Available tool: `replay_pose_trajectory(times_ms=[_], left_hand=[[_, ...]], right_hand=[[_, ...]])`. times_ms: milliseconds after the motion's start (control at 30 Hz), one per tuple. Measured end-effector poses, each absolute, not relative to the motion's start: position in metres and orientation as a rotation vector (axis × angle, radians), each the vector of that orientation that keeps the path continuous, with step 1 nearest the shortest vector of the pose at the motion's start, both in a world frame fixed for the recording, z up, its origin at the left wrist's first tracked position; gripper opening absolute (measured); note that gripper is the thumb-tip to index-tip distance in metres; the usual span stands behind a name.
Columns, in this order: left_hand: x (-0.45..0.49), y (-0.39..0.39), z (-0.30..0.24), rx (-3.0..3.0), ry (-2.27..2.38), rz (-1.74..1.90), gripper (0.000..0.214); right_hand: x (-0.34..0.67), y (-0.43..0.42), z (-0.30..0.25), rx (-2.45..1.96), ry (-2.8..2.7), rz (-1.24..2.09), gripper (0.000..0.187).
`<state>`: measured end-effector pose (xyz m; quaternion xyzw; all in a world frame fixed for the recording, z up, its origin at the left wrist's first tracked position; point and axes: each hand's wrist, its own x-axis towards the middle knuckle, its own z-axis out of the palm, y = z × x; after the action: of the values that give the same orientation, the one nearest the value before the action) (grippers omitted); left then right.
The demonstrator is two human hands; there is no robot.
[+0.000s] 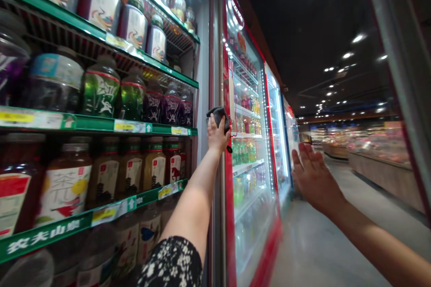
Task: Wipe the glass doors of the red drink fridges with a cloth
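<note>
I have the left hand (218,138) closed on a crumpled dark-grey cloth (219,112) at the grey metal frame (218,215) beside the cooler shelves. In my judgement, spread the cloth flat and apply even pressure. The right hand (313,179) is open, fingers extended; I cannot tell whether it touches the transparent door glass. Fingers hide part of the cloth. Outward, the green-edged shelves (43,235) of plastic bottles are cut off at left; lower labels blur.
</note>
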<state>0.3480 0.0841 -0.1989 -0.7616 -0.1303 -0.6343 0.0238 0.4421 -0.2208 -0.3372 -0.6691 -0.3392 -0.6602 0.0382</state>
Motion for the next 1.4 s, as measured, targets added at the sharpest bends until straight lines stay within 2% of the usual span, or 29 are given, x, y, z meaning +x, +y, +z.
replay_pose_trajectory(times_ms=[267, 367, 500, 567, 633, 733, 800, 867, 1000, 1067, 1133, 1200, 1400], left_hand=[[0.348, 0.091, -0.361, -2.273, -0.319, -1.962, 0.068], [0.344, 0.095, -0.355, -2.333, -0.274, -1.888, 0.071], [0.352, 0.094, -0.287, -2.345, -0.265, -1.942, 0.071], [0.358, 0.091, -0.271, -2.314, -0.275, -2.009, 0.067], [0.36, 0.089, -0.284, -2.293, -0.292, -2.047, 0.063], [0.355, 0.087, -0.341, -2.304, -0.298, -2.002, 0.064], [0.348, 0.088, -0.376, -2.326, -0.262, -1.898, 0.067], [0.341, 0.089, -0.389, -2.344, -0.201, -1.776, 0.069], [0.34, 0.085, -0.334, -2.347, -0.158, -1.665, 0.071], [0.346, 0.078, -0.297, -2.338, -0.234, -1.725, 0.072], [0.353, 0.068, -0.282, -2.342, -0.302, -1.808, 0.074], [0.359, 0.059, -0.301, -2.38, -0.304, -1.865, 0.079], [0.357, 0.036, -0.442, -2.596, -0.036, -1.826, 0.095]], right_hand=[[0.45, -0.22, -0.339, -2.014, -1.076, -1.948, 0.071], [0.454, -0.219, -0.34, -2.019, -1.071, -1.94, 0.071], [0.448, -0.219, -0.339, -2.098, -1.037, -1.933, 0.072], [0.437, -0.216, -0.332, -2.182, -0.952, -1.904, 0.068], [0.424, -0.208, -0.321, -2.252, -0.841, -1.855, 0.06], [0.409, -0.183, -0.296, -2.273, -0.859, -1.799, 0.05], [0.408, -0.164, -0.281, -2.248, -0.964, -1.77, 0.052], [0.413, -0.146, -0.273, -2.24, -0.995, -1.701, 0.055], [0.428, -0.13, -0.275, -2.162, -1.029, -1.671, 0.064], [0.433, -0.131, -0.28, -2.117, -1.08, -1.673, 0.066], [0.437, -0.134, -0.283, -2.095, -1.121, -1.642, 0.068], [0.437, -0.137, -0.281, -2.091, -1.148, -1.59, 0.07], [0.423, -0.152, -0.27, -2.111, -1.22, -1.451, 0.072]])
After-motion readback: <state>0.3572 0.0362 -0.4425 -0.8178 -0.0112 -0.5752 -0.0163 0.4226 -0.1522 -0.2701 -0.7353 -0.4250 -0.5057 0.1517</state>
